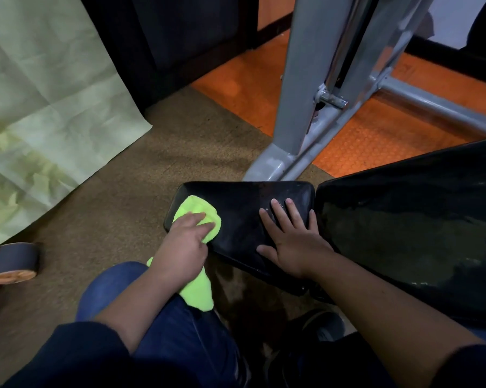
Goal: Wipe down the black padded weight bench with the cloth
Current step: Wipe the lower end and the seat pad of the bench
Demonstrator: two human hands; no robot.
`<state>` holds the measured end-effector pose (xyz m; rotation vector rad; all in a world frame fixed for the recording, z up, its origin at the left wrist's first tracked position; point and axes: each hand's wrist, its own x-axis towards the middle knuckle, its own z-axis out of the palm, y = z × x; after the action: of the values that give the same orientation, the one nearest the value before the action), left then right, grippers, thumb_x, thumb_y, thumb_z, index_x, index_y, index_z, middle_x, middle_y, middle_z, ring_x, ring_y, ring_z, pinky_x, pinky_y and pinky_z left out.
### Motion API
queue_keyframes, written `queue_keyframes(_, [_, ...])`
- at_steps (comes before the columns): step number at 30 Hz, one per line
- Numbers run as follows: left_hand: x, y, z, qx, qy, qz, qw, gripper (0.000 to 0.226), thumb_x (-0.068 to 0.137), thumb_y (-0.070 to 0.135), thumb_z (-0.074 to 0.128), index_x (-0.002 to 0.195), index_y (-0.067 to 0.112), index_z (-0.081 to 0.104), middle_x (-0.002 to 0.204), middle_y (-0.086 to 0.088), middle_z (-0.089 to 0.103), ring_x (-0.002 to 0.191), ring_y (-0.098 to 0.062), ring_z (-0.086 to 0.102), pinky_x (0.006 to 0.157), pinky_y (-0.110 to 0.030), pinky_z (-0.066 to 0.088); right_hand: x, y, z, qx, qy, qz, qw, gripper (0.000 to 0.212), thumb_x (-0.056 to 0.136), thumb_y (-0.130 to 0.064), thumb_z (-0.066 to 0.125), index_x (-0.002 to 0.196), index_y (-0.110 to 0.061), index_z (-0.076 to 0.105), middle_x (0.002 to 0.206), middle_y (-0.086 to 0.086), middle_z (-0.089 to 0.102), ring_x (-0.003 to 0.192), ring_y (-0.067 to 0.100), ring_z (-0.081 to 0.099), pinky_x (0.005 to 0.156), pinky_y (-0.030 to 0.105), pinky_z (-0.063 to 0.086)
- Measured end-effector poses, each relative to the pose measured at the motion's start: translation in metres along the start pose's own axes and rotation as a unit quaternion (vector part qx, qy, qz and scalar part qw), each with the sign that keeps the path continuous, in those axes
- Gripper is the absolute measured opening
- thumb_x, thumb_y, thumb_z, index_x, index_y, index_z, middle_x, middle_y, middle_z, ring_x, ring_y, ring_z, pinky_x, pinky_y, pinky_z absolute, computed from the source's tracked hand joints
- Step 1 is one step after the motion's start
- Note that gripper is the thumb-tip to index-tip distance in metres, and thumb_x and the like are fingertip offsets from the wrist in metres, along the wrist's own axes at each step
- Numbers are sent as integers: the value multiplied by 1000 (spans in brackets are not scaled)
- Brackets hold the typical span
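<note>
The black padded weight bench shows two parts: a small seat pad (244,203) in the middle and a long glossy back pad (421,219) to the right. A bright green cloth (200,211) lies on the seat pad's left end, its tail hanging down over my knee. My left hand (184,245) presses on the cloth and holds it against the pad. My right hand (289,236) lies flat on the seat pad's right half, fingers spread, holding nothing.
A grey metal frame (306,107) rises behind the seat pad, on orange rubber flooring (376,141). A pale green sheet (46,107) hangs at the left over brown carpet (124,205). A sandal (12,261) lies at the left edge. My blue-jeaned knees (141,303) are below.
</note>
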<state>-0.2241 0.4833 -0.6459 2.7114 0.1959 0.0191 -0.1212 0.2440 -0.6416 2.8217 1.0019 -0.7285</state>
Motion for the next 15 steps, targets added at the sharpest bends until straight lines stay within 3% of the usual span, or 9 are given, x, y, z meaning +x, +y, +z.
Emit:
queue_keyframes(3, [-19,-5,4,17,-17,19,1000,53,83,-3,57,132,17,58,147,-8,45,139,-29,33,115,-34,21,0,1,1,1,5,2,1000,77,95,-73,14,154,-37,-22,159,-5,-38,143,23,-40,117,65,-12])
queue_keyframes(8, [-18,-4,0,2,12,-51,999,52,82,-2,55,130,16,60,144,-11,47,134,-31,39,111,-38,33,0,0,2,1,6,4,1000,77,95,-74,13,153,-38,-23,159,-5,-39,143,22,-41,117,64,-13])
queue_keyframes(12, [-26,-9,2,13,-5,-21,1000,51,81,-4,56,128,14,62,142,-14,49,132,-33,42,110,-42,37,-2,0,1,0,7,6,1000,77,96,-73,14,154,-37,-22,159,-5,-38,143,22,-41,117,63,-12])
queue_keyframes(15, [-6,-16,-9,10,19,-82,996,52,83,-1,53,132,15,59,146,-14,44,134,-32,39,113,-40,32,-2,-1,-1,1,5,7,1000,77,95,-73,14,154,-37,-22,158,-5,-39,143,22,-41,117,63,-11])
